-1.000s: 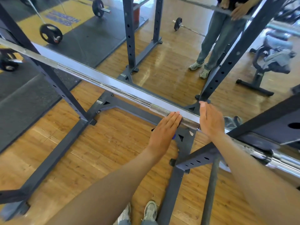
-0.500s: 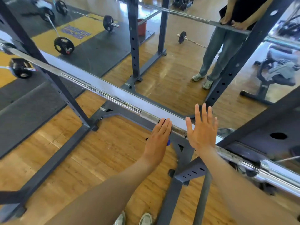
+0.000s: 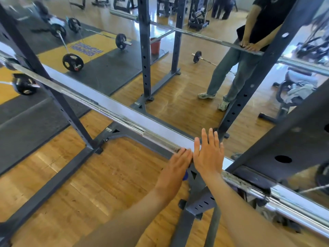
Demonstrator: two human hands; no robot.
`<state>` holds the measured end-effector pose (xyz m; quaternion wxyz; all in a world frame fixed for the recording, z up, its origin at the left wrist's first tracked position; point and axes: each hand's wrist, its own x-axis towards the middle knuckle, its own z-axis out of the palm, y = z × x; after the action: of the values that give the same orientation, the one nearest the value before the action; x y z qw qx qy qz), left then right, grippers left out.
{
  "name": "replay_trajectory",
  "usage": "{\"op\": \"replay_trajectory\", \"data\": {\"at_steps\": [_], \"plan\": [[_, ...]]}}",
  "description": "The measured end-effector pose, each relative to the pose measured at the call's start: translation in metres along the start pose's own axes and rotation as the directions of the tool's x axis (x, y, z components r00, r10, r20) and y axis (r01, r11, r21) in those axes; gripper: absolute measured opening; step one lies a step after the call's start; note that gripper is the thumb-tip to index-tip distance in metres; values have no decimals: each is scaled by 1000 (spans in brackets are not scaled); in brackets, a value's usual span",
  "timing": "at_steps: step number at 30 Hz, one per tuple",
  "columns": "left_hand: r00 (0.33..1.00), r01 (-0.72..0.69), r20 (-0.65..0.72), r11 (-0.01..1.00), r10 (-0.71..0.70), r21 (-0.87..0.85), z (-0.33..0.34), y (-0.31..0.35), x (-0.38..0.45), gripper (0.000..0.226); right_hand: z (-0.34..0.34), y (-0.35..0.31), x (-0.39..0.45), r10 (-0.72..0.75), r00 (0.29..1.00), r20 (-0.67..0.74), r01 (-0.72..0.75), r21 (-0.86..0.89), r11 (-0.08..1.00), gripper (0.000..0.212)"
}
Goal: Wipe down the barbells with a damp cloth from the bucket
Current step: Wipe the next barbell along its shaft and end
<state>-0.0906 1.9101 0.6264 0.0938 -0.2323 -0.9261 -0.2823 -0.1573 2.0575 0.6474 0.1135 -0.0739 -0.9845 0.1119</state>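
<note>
A steel barbell point(image 3: 110, 111) lies across the dark squat rack point(image 3: 71, 118), running from upper left to lower right in front of a wall mirror. My left hand point(image 3: 175, 168) rests on the bar's knurled part with its fingers straight. A scrap of blue cloth point(image 3: 185, 176) shows under its palm. My right hand point(image 3: 207, 154) is held flat and open right beside it, fingers pointing up over the bar, holding nothing. A red bucket point(image 3: 155, 45) appears in the mirror, standing on the floor by a rack post.
The mirror shows my own reflection point(image 3: 231, 72) with both hands on the bar. Loaded barbells and plates point(image 3: 72, 62) lie on black and yellow mats. The rack's base beams point(image 3: 44, 189) cross the wooden floor. A bench point(image 3: 292, 93) stands at the right.
My right hand lifted off the bar, spread its fingers and moved left until it is beside my left hand. My left hand stayed on the bar. The view tilted upward.
</note>
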Motion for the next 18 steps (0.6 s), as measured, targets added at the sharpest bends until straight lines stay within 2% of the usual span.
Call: {"op": "replay_trajectory", "data": {"at_steps": [2,3,4,7,9,11,13,14,16,18], "plan": [[994,-107,11,993,106,58,-4,-10,-6,101,-1,-1,1,3,1000,-4,-3,10,1000,69],[994,-114,15,991,113,75,-9,-23,-6,100,-2,0,1,9,1000,4,-9,14,1000,70],[997,-72,-11,995,72,63,-14,-39,-5,96,-2,0,1,12,1000,11,-12,13,1000,72],[973,202,-106,979,-205,-39,-29,-60,4,89,-1,0,2,21,999,23,-21,-3,1000,78],[953,264,-142,964,-266,-35,-25,-45,7,92,0,-1,2,17,999,28,-16,-24,1000,78],[975,180,-129,983,-182,-26,-13,-19,4,95,-1,-1,2,20,999,48,-19,-28,999,79],[996,-19,-86,995,27,96,1,-9,-6,102,-1,-3,4,39,994,102,-37,-15,999,78],[995,-76,-62,988,84,135,2,-16,-9,105,-2,-8,5,58,989,134,-58,-2,998,77],[993,-116,-18,981,120,157,-14,-40,-8,105,-4,-23,9,80,978,192,-89,38,995,73],[998,-24,-49,990,31,140,-38,-75,-5,96,-3,-48,16,49,977,207,-67,85,994,72]]}}
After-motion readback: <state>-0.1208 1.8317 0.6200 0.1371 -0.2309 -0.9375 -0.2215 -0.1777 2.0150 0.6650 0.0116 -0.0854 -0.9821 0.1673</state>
